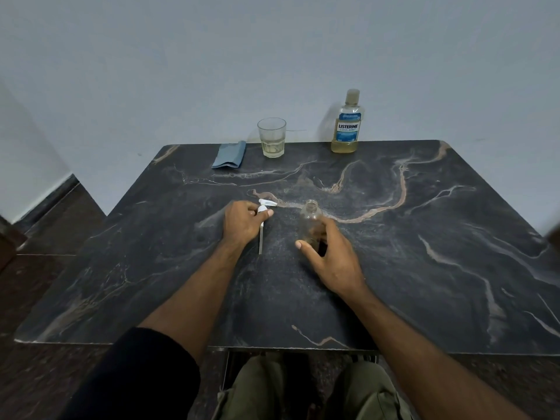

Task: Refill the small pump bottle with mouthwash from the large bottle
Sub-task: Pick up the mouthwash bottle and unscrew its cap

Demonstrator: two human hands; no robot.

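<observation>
The small clear bottle (309,219) stands upright near the middle of the dark marble table (424,253), its neck open with no pump on it. My right hand (330,256) grips its lower part from the near side. My left hand (242,224) holds the white pump head (264,207) just left of the bottle, with the dip tube (260,239) hanging down to the tabletop. The large mouthwash bottle (348,122) stands capped at the far edge, with a little yellowish liquid in its base.
A drinking glass (271,137) with some pale liquid stands at the far edge, left of the large bottle. A folded blue cloth (229,155) lies further left. A wall runs right behind the table.
</observation>
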